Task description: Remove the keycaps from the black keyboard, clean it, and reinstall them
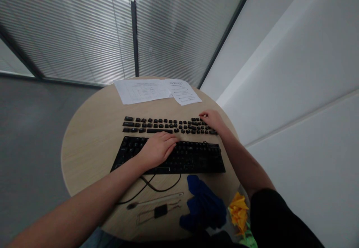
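Note:
A black keyboard (202, 162) lies on the round wooden table (81, 147). My left hand (159, 149) rests over its upper middle, palm down, with the fingers stretched toward the right and covering some keys. Beyond the keyboard, loose black keycaps (159, 131) are laid out in rows, the long space bar among them. At the right end of these rows is my right hand (212, 121), thumb and forefinger pinched together just above the top row. Whatever lies between those fingertips is too small to make out.
Printed papers (146, 91) lie at the far edge. Nearer me are the keyboard's cable (168, 190), a thin brush-like tool (157, 201), a wire keycap puller (160, 211) and a crumpled blue cloth (206, 205). Something yellow and crumpled (239, 210) shows at the right edge. A white wall (294, 72) stands close by.

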A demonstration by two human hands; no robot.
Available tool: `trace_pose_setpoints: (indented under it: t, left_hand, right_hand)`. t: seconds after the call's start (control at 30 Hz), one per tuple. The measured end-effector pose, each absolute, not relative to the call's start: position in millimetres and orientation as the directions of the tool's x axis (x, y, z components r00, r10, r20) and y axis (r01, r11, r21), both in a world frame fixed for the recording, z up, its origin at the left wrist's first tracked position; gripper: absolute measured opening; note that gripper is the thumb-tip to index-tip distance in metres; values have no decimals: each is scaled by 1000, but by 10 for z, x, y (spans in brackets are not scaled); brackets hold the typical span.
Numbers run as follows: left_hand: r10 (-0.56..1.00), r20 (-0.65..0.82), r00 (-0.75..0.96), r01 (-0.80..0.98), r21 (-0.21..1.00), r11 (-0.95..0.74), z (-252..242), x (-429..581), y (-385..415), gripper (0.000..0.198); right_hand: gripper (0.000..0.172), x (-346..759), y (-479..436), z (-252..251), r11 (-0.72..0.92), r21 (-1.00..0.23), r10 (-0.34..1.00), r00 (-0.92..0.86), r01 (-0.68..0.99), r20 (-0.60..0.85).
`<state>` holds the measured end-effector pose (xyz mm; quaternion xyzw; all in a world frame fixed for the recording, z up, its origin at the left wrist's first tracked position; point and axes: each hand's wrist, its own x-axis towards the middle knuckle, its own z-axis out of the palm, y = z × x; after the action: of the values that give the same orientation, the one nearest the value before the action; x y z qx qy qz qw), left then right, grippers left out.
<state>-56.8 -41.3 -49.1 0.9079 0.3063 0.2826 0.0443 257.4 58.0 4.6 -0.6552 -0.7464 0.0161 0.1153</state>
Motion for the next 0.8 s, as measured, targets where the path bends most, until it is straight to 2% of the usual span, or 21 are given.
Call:
trace_pose_setpoints:
  t: [0.07, 0.17, 0.3, 0.5, 0.63, 0.8]
  left_hand:
    - [567, 586, 579, 526, 263, -809, -428, -604, -439, 27]
    - [508, 667, 545, 511, 217, -832, -382, -664, -465, 25]
    - [429, 713, 555, 468, 159, -870, -392, -702, -451, 30]
    - [376, 706, 600, 388, 154, -909, -403, -685, -426, 32]
    - [382, 732, 564, 391, 170, -904, -409, -669, -415, 32]
    - [415, 742, 527, 353, 253, -901, -404, -674, -419, 28]
  right_hand:
    - [20, 2593, 798, -3, 140, -167, 986, -122, 976, 117]
    - [20, 2579, 963, -107, 168, -160, 985, -160, 973, 59]
    - [21, 2554, 1030, -209, 197, -159, 980, -200, 967, -7]
    - [22, 2520, 1054, -267, 212, -180, 974, -222, 961, -38]
    - [21, 2466, 1039, -166, 221, -209, 974, -227, 953, -2]
    - [24, 2454, 664, 44, 242, -272, 967, -207, 931, 150]
